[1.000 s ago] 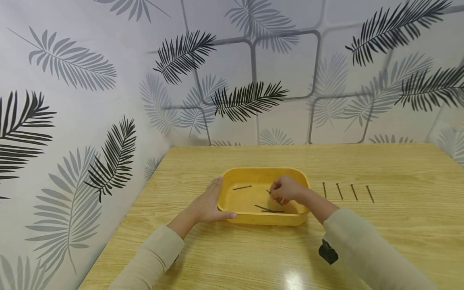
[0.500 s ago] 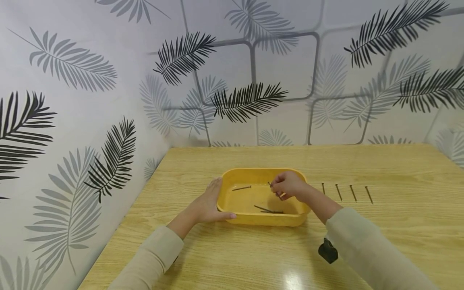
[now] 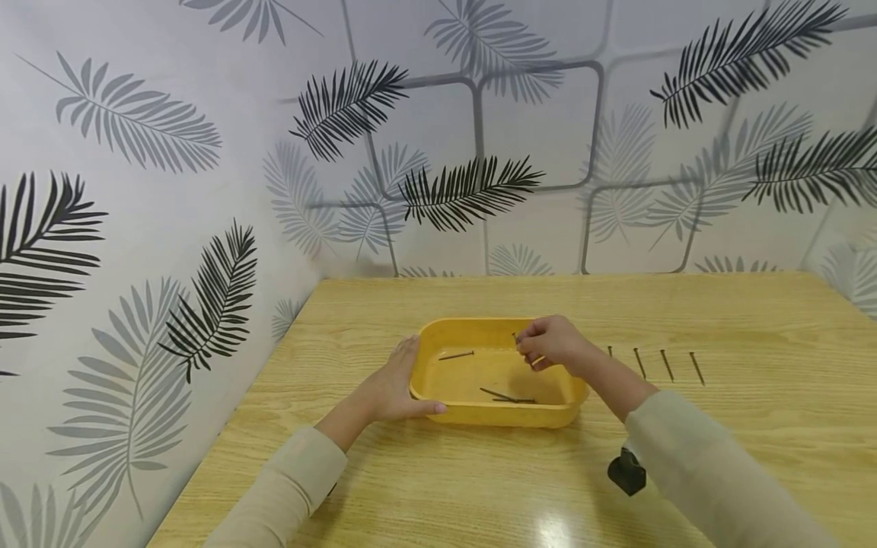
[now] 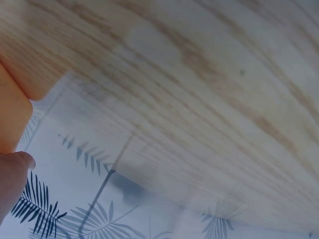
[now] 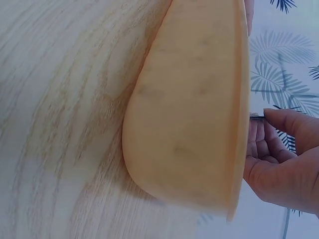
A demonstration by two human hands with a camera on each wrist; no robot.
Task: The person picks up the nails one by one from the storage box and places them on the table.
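Observation:
A yellow plastic tray (image 3: 479, 415) sits on the table. My left hand (image 3: 393, 384) lies along its left end, fingers extended along the side and thumb stretched over the front rim. Over the tray's right part, my right hand (image 3: 553, 342) pinches a dark nail (image 3: 515, 337) between thumb and fingers; its head sticks out above them. In the right wrist view that hand (image 5: 291, 154) shows beyond the tray's wall (image 5: 189, 109). One nail (image 3: 455, 355) lies at the back left inside the tray, and two crossed nails (image 3: 507, 397) lie near its front wall.
Several nails (image 3: 668, 365) stand in a spaced row on the wooden table (image 3: 479, 487) right of the tray, all lying flat; the right forearm partly covers the nearest. A patterned wall covering (image 3: 438, 251) with leaf prints rises behind the table and along its left side.
My right hand has risen from the tray's floor with the nail and shifted slightly back and right. My left hand and the tray have stayed put.

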